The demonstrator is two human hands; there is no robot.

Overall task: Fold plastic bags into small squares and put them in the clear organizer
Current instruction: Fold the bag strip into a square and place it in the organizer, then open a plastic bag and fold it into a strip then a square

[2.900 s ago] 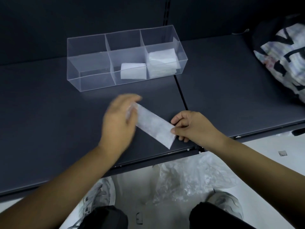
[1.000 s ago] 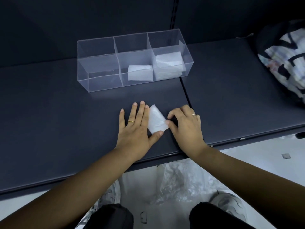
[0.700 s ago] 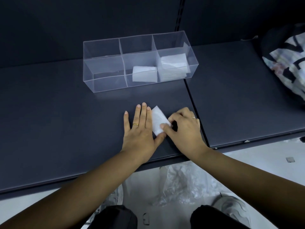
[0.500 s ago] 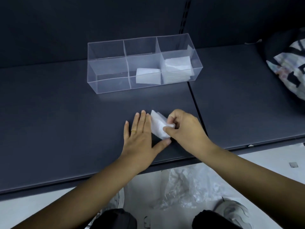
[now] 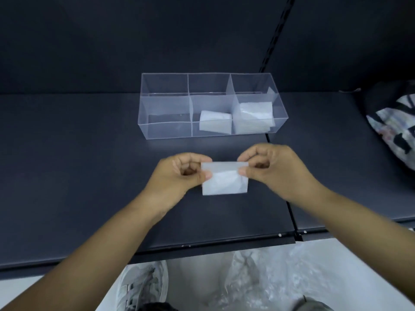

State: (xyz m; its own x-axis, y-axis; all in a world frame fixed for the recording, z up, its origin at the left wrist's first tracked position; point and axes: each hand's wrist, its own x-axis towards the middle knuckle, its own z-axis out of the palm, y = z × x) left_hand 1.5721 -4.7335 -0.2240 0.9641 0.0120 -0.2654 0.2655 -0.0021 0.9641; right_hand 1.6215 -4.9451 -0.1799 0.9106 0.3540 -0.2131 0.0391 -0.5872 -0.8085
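Between the clear organizer [image 5: 168, 131] and the front edge of the shelf [image 5: 67, 158], the folded plastic bag [image 5: 224, 181] hangs, long axis left-to-right, upper corners pinched by the left hand [image 5: 179, 175] and right hand [image 5: 277, 169]; its lower edge probably clears the surface.

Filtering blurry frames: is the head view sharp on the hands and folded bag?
Head view: left hand and right hand slightly motion-blurred; folded bag soft but readable; clear organizer sharper; dim, even light, no harsh glare.

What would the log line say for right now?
left hand: pinches folded bag | right hand: pinches folded bag | organizer: squares in middle, right compartments | placing: not yet
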